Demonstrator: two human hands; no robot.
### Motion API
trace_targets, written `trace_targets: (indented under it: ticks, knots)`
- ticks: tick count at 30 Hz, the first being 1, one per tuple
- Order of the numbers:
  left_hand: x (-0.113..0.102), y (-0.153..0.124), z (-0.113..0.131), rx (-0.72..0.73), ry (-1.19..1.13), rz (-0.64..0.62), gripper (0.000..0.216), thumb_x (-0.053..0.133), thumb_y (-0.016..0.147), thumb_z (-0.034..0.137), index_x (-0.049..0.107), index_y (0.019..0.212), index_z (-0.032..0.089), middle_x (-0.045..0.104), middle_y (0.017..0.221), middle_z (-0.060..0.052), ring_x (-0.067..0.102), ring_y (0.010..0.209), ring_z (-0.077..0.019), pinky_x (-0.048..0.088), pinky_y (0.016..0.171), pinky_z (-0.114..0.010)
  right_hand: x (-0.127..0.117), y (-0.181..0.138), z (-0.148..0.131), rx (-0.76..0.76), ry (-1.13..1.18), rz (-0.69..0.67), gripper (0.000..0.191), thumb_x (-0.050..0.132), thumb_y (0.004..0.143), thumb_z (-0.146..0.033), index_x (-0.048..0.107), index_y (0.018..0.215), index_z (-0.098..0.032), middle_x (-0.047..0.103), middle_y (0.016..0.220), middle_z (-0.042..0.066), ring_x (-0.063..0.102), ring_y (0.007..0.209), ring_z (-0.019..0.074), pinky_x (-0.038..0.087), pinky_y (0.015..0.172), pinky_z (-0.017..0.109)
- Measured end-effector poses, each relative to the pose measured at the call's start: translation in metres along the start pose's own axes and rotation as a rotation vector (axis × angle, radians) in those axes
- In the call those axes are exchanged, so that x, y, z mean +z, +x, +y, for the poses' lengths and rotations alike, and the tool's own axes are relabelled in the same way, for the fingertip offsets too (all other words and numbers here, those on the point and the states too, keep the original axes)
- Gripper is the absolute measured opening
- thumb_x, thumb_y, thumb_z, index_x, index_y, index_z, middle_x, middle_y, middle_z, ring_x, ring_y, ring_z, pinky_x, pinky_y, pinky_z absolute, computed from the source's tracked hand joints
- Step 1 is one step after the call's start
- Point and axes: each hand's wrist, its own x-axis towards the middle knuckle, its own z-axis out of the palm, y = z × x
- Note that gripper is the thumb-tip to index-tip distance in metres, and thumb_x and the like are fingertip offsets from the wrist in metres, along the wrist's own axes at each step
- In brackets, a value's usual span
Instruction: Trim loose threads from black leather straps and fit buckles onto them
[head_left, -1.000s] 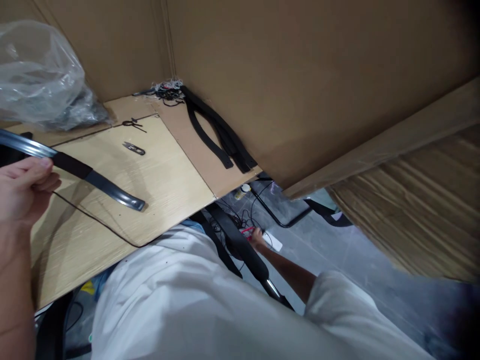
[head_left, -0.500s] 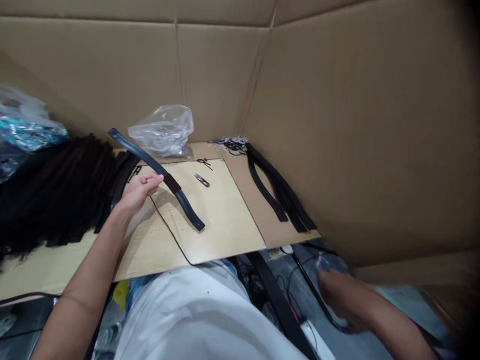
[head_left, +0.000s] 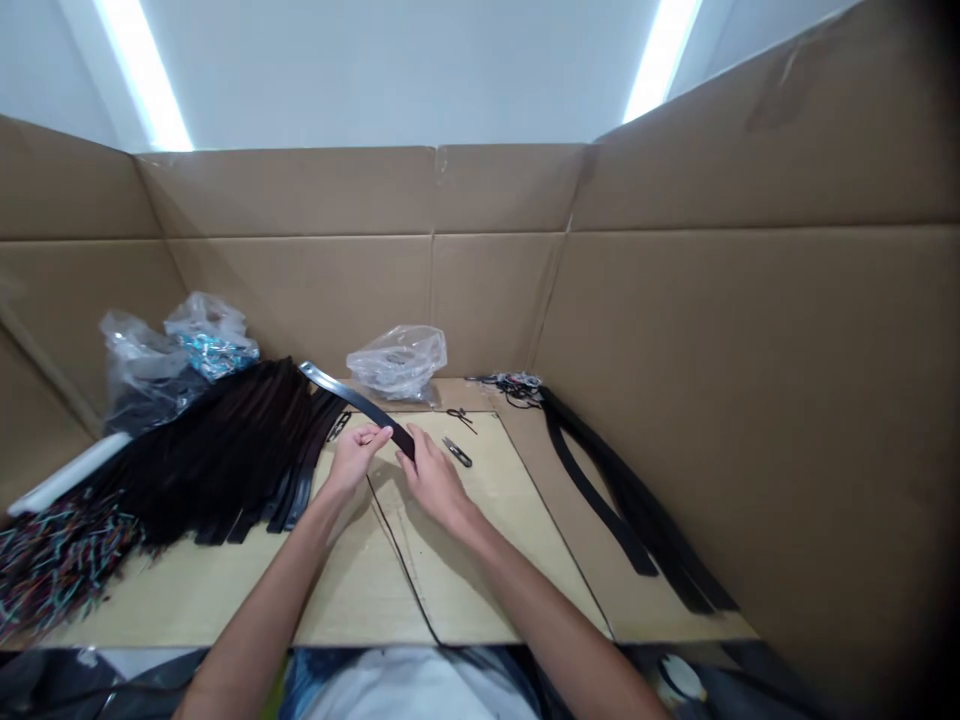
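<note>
A curved black strap (head_left: 355,399) is up over the board, its far end pointing toward the back left. My left hand (head_left: 357,452) pinches it near the middle. Close beside, my right hand (head_left: 435,474) has closed around the strap's lower part, hiding that end. The dark brown band seen earlier around the strap is mostly covered by my fingers. Just right of my right hand lies a small pair of thread snips (head_left: 457,452). A thin dark cord (head_left: 405,570) runs across the board below my hands.
Bundled black straps with frayed wire ends (head_left: 225,440) lie at left by plastic bags (head_left: 150,370). A clear bag (head_left: 401,360) sits at the back. More black straps (head_left: 622,490) rest at right. Cardboard walls (head_left: 735,400) surround the table.
My right hand has come up from below the table's right side and taken hold of the strap beside my left hand. The camera view has tilted upward.
</note>
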Motion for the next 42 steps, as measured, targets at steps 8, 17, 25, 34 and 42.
trace_targets:
  ticks: [8,17,25,34,42]
  knots:
    - [-0.007,0.004,0.0,0.029,-0.083,-0.065,0.062,0.092,0.068,0.074,0.078,0.08,0.014,0.041,0.057,0.005,0.024,0.057,-0.009,0.016,0.057,-0.031,0.0,0.013,0.019,-0.138,0.209,0.016,0.032,0.054,0.11,-0.04,0.056,0.135,-0.02,0.071,0.132,0.016,0.07,0.117,0.029,0.053,0.105,0.042]
    - [-0.01,0.007,-0.004,-0.086,-0.14,-0.19,0.071,0.099,0.064,0.065,0.08,0.107,0.011,0.042,0.059,0.009,0.024,0.054,-0.0054,0.012,0.055,-0.027,0.01,0.009,0.031,0.086,1.009,-0.258,0.043,0.077,0.097,-0.051,0.065,0.127,-0.023,0.062,0.088,-0.002,0.039,0.053,0.0076,0.026,0.045,0.021]
    - [-0.017,0.009,-0.008,-0.035,-0.191,-0.253,0.054,0.096,0.073,0.06,0.079,0.094,0.013,0.048,0.059,0.006,0.027,0.052,-0.0052,0.014,0.055,-0.026,-0.016,0.003,0.018,0.097,1.271,-0.501,0.049,0.07,0.1,-0.061,0.068,0.124,-0.019,0.077,0.096,0.007,0.044,0.047,0.0074,0.031,0.034,0.019]
    - [-0.016,0.007,-0.007,-0.031,-0.181,-0.193,0.059,0.1,0.066,0.062,0.076,0.089,0.012,0.045,0.059,0.007,0.031,0.053,-0.0051,0.015,0.056,-0.026,-0.011,0.002,0.018,0.159,1.111,-0.344,0.048,0.076,0.096,-0.065,0.065,0.107,-0.02,0.064,0.075,-0.003,0.053,0.053,0.0089,0.042,0.046,0.018]
    - [-0.008,0.005,-0.003,-0.003,-0.265,-0.158,0.056,0.098,0.07,0.061,0.068,0.079,0.015,0.035,0.059,0.009,0.023,0.053,-0.0045,0.013,0.055,-0.026,-0.012,0.0,0.008,0.087,1.038,-0.174,0.047,0.069,0.098,-0.067,0.059,0.109,-0.022,0.069,0.067,-0.004,0.048,0.039,0.0102,0.034,0.036,0.02]
